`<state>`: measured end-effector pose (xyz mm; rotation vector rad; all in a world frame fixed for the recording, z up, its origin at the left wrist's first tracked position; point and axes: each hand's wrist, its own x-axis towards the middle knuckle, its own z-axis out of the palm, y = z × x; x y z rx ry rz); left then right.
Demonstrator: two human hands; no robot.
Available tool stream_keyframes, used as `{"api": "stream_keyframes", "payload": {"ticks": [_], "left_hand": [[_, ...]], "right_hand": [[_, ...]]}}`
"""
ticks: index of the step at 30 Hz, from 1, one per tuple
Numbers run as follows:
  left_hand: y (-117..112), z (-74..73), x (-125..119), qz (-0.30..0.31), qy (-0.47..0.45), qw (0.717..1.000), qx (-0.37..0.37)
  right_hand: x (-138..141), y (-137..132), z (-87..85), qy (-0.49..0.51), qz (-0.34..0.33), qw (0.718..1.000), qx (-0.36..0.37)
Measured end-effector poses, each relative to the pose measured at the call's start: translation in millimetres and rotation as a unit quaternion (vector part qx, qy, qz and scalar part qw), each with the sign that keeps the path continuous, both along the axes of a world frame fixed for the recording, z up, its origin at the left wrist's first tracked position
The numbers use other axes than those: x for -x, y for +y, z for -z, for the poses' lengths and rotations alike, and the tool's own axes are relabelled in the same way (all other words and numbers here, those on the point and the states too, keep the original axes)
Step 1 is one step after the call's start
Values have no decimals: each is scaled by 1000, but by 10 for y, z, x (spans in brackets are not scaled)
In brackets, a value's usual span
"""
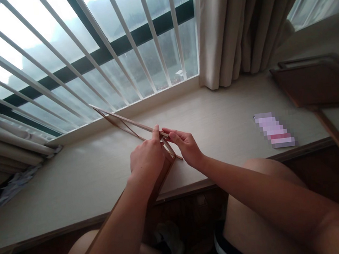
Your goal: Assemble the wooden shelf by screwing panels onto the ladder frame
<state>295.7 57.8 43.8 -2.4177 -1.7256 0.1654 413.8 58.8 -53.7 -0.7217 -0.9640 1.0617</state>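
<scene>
My left hand (147, 156) is closed around a thin wooden frame of slats (126, 123) that reaches from my lap up toward the window. My right hand (186, 145) pinches a narrow slat of the same frame just beside the left thumb. The far tip of the frame rests near the window sill. Both hands meet over the front part of the pale window ledge (79, 174).
White window bars (88, 58) run behind the ledge, with a beige curtain (237, 25) at the right. A dark wooden folding tray (318, 85) lies on the ledge at the far right. A small pink packet (274, 130) lies between it and my hands.
</scene>
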Motion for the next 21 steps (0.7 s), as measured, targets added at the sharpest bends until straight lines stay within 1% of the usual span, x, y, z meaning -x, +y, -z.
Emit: {"api": "stream_keyframes", "payload": {"ticks": [4, 6, 9, 14, 21], "left_hand": [[4, 17, 8, -6, 0, 1000, 8], [-12, 11, -5, -13, -1, 1000, 11], [-37, -5, -31, -24, -1, 1000, 11], [-66, -21, -44, -30, -6, 999, 15], [-140, 13, 51, -18, -17, 1000, 10]], "right_hand": [[1, -3, 27, -31, -22, 999, -36], [-8, 18, 43, -48, -24, 998, -42], [-6, 45, 64, -64, -33, 997, -38], [51, 11, 57, -33, -53, 997, -41], [109, -77, 24, -38, -60, 997, -19]]}}
